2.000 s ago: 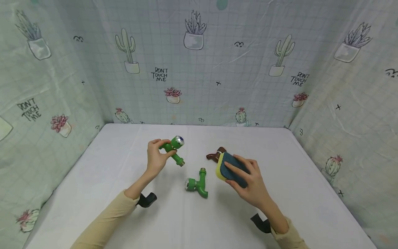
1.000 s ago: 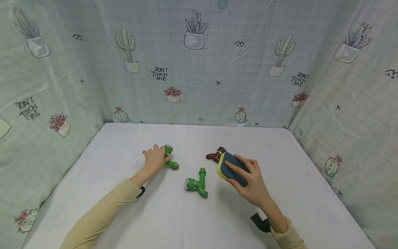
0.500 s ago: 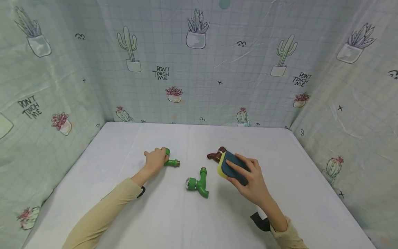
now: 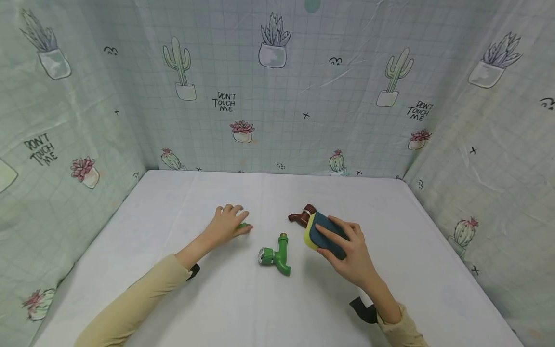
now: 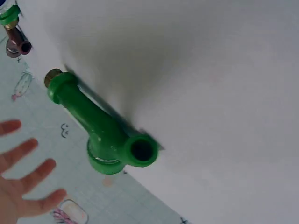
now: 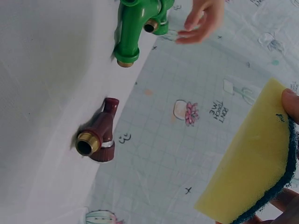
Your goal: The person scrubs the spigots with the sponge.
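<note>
My left hand [image 4: 224, 225] hovers with spread fingers above a green faucet, which it mostly hides in the head view. The left wrist view shows that green faucet [image 5: 98, 123] lying on the white tabletop, the fingers [image 5: 39, 175] apart from it. My right hand [image 4: 353, 258] grips a sponge [image 4: 328, 236] with a yellow foam side and a dark blue-green scouring side, held up off the table. Between the hands lies a second green faucet [image 4: 279, 255] with a silver-capped knob. A brown faucet [image 4: 302, 216] with a brass threaded end [image 6: 86, 143] lies behind the sponge, partly covered by it.
The white tabletop [image 4: 260, 308] is walled at the back and sides by a pale cloth curtain [image 4: 303, 86] printed with cacti. A black strap [image 4: 363, 310] hangs at the right wrist.
My left hand lowered the green faucet to the table, turned it there, then let go and spread its fingers. The right hand with the sponge has stayed nearly still.
</note>
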Demonstrator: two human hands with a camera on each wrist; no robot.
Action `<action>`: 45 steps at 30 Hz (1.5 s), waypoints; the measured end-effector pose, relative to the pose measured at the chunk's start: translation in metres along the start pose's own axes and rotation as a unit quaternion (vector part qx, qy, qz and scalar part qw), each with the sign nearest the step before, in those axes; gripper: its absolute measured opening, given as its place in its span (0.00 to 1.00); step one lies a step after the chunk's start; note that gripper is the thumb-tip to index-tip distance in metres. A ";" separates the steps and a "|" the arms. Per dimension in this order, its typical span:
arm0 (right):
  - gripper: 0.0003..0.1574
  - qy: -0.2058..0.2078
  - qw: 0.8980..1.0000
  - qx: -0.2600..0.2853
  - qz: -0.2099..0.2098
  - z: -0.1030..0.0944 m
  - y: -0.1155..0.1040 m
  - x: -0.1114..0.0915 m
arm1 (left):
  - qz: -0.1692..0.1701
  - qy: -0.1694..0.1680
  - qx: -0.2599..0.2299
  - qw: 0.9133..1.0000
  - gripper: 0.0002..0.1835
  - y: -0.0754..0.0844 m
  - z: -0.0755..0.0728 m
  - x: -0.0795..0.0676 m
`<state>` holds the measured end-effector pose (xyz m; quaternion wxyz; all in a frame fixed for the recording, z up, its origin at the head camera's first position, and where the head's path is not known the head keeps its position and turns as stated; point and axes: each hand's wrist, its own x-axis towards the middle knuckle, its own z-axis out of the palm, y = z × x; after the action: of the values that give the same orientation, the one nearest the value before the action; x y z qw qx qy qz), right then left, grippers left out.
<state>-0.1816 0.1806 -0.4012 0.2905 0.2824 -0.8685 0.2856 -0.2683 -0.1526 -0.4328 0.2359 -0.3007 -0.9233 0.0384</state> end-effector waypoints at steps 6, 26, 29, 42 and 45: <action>0.34 0.001 1.000 -0.008 0.001 0.000 0.002 -0.003 | 0.182 -0.035 -0.037 0.982 0.41 0.019 -0.018 0.007; 0.35 0.002 1.000 -0.005 -0.003 -0.004 0.005 -0.007 | 0.236 -0.167 -0.074 0.954 0.41 0.069 0.002 0.022; 0.35 -0.001 1.000 -0.004 -0.002 -0.005 0.005 -0.007 | 0.234 -0.173 -0.060 0.955 0.40 0.075 0.005 0.024; 0.34 -0.003 1.000 -0.003 0.001 -0.004 0.003 -0.006 | 0.205 -0.151 0.009 0.967 0.36 0.093 0.021 0.018; 0.35 -0.005 1.000 -0.004 0.004 -0.004 0.002 -0.006 | 0.198 -0.138 0.024 0.970 0.39 0.095 0.022 0.018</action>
<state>-0.1775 0.1869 -0.4037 0.2860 0.2790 -0.8725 0.2815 -0.2397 -0.0630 -0.4648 0.1015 -0.4638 -0.8677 0.1477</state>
